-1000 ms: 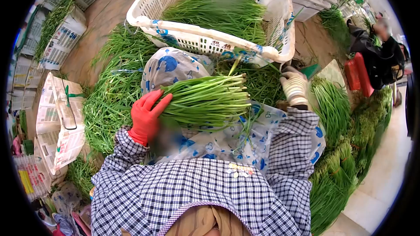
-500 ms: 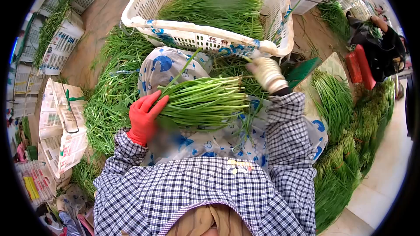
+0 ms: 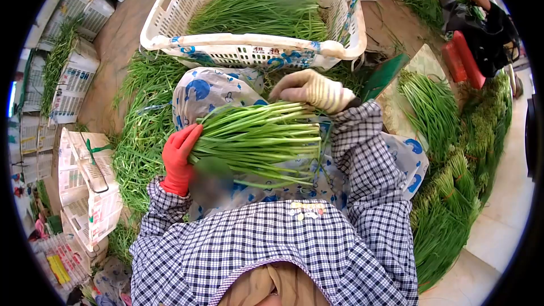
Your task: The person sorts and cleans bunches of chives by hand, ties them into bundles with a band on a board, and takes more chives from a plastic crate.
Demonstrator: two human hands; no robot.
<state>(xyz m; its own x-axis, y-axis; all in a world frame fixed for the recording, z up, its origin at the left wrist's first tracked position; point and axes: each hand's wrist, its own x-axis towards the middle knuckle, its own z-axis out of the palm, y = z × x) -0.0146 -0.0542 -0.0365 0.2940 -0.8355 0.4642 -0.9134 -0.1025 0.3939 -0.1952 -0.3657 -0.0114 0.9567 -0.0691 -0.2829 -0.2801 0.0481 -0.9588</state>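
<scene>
My left hand point(image 3: 179, 158), in a red glove, is closed round the leafy end of a bunch of green chives point(image 3: 260, 141). The bunch lies sideways over my lap, its pale cut ends pointing right. My right hand point(image 3: 314, 90), in a cream striped glove, is at the bunch's upper edge near the pale ends. Its fingers are bent and pressed together against the stalks; what is between them is hidden. A plastic apron point(image 3: 209, 93) with blue prints covers my knees under the bunch.
A white crate point(image 3: 255, 51) holding chives stands ahead. Loose leaves point(image 3: 141, 130) are heaped at the left beside a tipped crate point(image 3: 88, 187). To the right are chives on a board point(image 3: 428, 102), tied bundles point(image 3: 447, 209) and a red stool point(image 3: 463, 59). A person sits at the far right.
My right hand has come left and slightly down, from beside the crate's front edge onto the bunch. The stalks have fanned a little wider in my left hand. The view has shifted slightly.
</scene>
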